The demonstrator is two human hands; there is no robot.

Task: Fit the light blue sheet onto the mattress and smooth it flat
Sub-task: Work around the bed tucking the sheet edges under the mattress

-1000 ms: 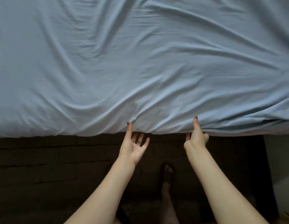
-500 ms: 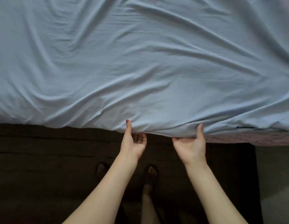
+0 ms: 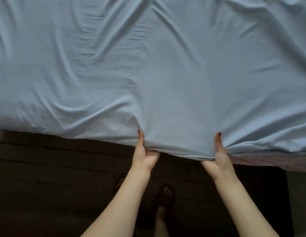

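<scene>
Light blue sheet (image 3: 148, 69): lay creased across the mattress (image 3: 275, 160), near edge hanging over. Left hand (image 3: 144, 155): pinched that edge, thumb on top, fingers curled beneath. Right hand (image 3: 216, 159): gripped the edge likewise, beside an exposed mattress strip.

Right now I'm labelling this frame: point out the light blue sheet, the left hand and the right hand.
light blue sheet (image 3: 166, 74): head view, its wrinkled top surface.
left hand (image 3: 145, 155): head view, the palm.
right hand (image 3: 217, 159): head view, the palm.
</scene>
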